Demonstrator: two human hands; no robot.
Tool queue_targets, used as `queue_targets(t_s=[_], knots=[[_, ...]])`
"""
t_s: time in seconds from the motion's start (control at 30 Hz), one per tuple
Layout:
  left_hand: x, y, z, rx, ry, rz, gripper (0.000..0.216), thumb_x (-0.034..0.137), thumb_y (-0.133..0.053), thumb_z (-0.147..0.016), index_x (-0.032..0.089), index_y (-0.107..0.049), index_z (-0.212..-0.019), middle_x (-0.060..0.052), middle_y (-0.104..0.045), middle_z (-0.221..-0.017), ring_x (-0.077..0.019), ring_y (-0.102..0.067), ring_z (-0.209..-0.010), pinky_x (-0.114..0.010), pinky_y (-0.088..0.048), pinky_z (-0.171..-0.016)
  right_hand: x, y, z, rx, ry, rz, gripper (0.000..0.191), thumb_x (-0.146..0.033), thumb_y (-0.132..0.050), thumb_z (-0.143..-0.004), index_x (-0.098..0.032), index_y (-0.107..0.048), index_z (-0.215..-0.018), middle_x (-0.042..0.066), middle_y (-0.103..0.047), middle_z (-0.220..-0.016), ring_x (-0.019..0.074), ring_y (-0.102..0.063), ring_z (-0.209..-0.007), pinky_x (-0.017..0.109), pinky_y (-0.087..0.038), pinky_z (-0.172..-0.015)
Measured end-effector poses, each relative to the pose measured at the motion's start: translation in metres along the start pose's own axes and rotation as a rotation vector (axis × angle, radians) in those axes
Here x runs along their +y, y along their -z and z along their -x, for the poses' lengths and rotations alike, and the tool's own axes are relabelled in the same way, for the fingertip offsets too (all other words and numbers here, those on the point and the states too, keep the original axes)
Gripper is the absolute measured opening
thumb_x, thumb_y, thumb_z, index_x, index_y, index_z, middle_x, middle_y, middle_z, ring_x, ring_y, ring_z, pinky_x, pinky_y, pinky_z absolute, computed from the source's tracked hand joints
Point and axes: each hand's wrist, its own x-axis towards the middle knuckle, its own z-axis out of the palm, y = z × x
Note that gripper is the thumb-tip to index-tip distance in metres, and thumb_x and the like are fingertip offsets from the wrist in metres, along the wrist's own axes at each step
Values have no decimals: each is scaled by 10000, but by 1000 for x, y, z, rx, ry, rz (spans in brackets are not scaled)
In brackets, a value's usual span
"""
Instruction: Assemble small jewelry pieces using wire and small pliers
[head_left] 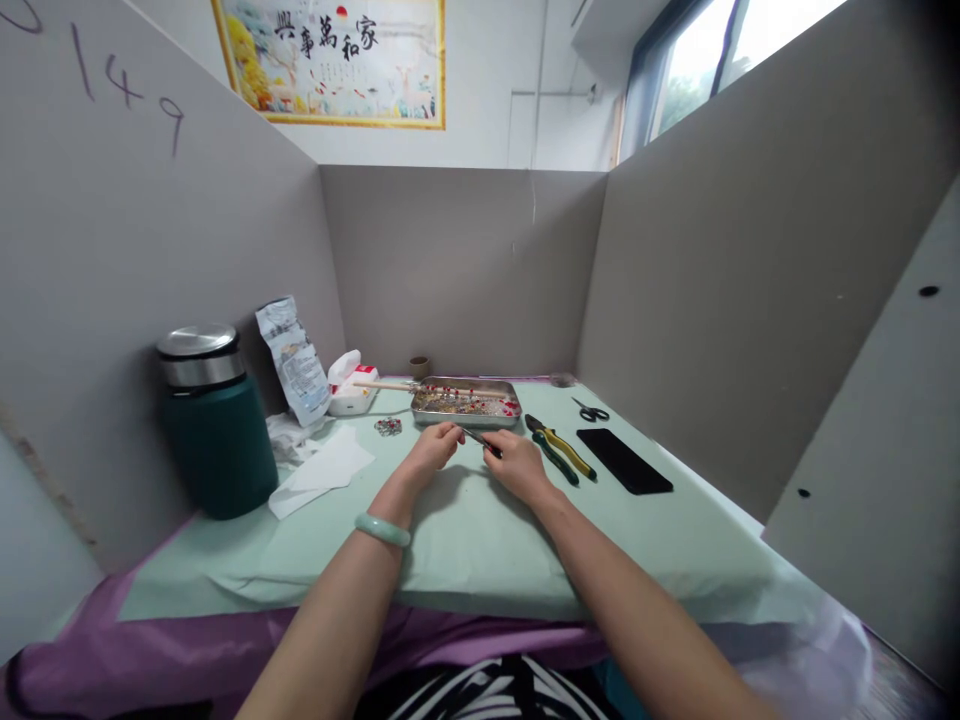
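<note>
Tabletop (465, 560) in pale green, right hand (519, 466) gripping a slim tool (475, 437) before a metal tray (472, 421) of red beads (511, 408), left hand (432, 451) at the tool's tip, its grip too small to tell.

A dark green flask stands beside (221, 445) a pouch (294, 360)

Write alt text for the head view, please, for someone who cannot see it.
A person's right hand holds a slim tool, its tip near the left hand, before a metal tray holding red pieces; pliers and a phone lie to the right.
</note>
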Motion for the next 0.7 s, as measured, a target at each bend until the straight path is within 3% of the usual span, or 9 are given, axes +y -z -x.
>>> queue_targets(t_s=[0.1, 0.4, 0.7], knots=[[-1, -1, 1, -18, 4, 96, 223, 362, -542, -782, 159, -501, -698, 102, -253, -423, -32, -181, -338, -193, -93, -366, -2, 1, 2, 41, 33, 74, 307, -215, -507, -770, -252, -695, -1010, 39, -663, -871, 174, -575, -786, 256, -383, -697], [1, 6, 9, -262, 73, 444, 222, 372, -553, -784, 160, -495, -749, 112, -202, -455, -29, -139, -353, -170, -105, -353, -3, -1, 1, 14, 74, -112, 306, -205, -496, -778, -222, -676, -1025, 33, -660, -879, 162, -573, -775, 254, -411, -728], [1, 7, 9, -236, 149, 414, 179, 328, -546, -777, 151, -524, -775, 106, -224, -461, -31, -155, -348, -179, -105, -341, 0, 1, 4, 57, 114, 73, 318, -197, -495, -782, -230, -672, -1044, 55, -645, -891, 183, -563, -838, 261, -383, -741]])
